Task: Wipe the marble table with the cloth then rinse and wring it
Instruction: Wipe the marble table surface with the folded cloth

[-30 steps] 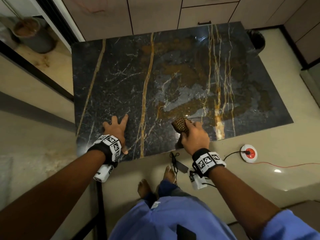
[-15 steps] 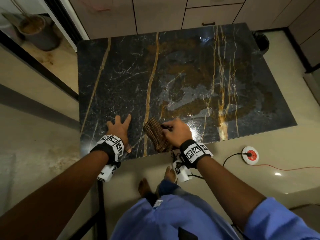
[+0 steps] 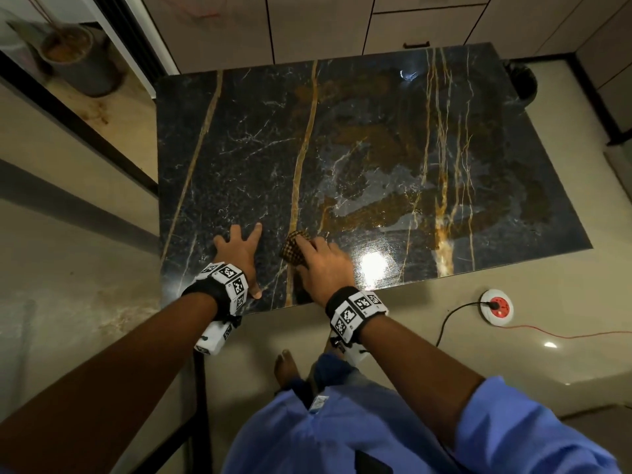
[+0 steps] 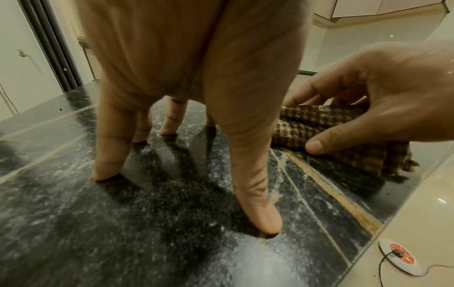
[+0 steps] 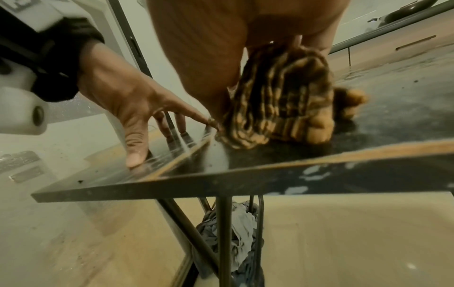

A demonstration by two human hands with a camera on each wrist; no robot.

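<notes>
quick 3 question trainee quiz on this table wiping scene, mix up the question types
1. True or false: the left hand lies flat on the marble table with fingers spread.
2. Which hand holds the checked cloth? A) left B) right C) both
3. Fill in: the brown smears lie mostly on the person's ____ side of the table.

Key: 1 true. 2 B, the right hand. 3 right.

The person is wearing a blue garment (image 3: 359, 436), going barefoot, with black wristbands (image 3: 208, 295) carrying white fiducial-tag blocks (image 3: 355, 309) and what look like white camera housings (image 3: 213, 338).
</notes>
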